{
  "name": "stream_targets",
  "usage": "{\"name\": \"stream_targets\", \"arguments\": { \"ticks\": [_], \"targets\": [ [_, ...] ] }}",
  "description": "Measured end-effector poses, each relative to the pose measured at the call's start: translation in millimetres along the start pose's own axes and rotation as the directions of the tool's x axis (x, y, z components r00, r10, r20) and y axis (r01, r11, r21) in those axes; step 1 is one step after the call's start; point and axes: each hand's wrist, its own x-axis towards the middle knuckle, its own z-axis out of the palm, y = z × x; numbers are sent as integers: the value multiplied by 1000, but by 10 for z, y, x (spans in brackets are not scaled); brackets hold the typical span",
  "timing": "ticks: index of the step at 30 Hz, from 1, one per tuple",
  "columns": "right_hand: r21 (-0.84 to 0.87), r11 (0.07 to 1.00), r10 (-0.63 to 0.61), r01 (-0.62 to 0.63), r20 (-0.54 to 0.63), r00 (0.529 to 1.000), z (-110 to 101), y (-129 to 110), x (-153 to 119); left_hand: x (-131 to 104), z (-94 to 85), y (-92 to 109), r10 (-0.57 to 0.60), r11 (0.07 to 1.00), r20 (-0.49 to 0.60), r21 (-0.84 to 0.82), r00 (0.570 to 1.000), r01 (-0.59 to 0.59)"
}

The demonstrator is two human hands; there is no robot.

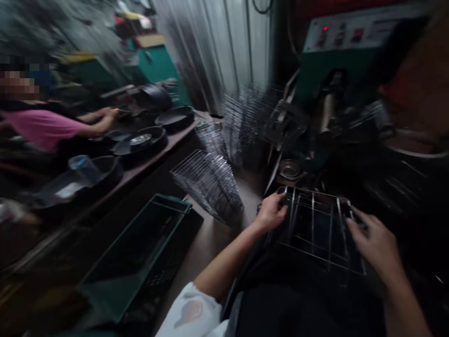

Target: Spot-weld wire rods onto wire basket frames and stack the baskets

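A wire rack (313, 220) of thin metal rods is held over my lap, tilted, with dark cloth behind it. My left hand (271, 213) is closed on its upper left corner, the thumb lying along the frame. At the upper right corner, my right hand (373, 236) grips the side of the same rack, its fingers partly behind the wire. Motion blur softens the rods. A stack of similar wire racks (213, 185) leans to the left of my left hand, apart from it.
More wire racks (245, 121) stand behind. A green crate (136, 262) lies at lower left. The machine (347, 35) with a red light rises at upper right, near a round metal part (290, 169). Across a bench with black trays (140, 140), a person in pink (42, 126) works.
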Motion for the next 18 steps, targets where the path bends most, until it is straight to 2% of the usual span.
{"name": "stream_targets", "arguments": {
  "ticks": [10, 14, 18],
  "targets": [
    [43, 999, 15, -16, 33, 999, -73, -142, -107, 22, 67, -55, 9, 1000, 51, -12, 999, -8],
    [83, 996, 17, -21, 43, 999, -106, -180, -249, -77, 65, -122, 32, 998, 51, -63, 998, -29],
    [159, 987, 21, -28, 47, 999, -3, -154, -400, -234, 128, -180, 63, 990, 16, -128, 998, -61]
  ]
}}
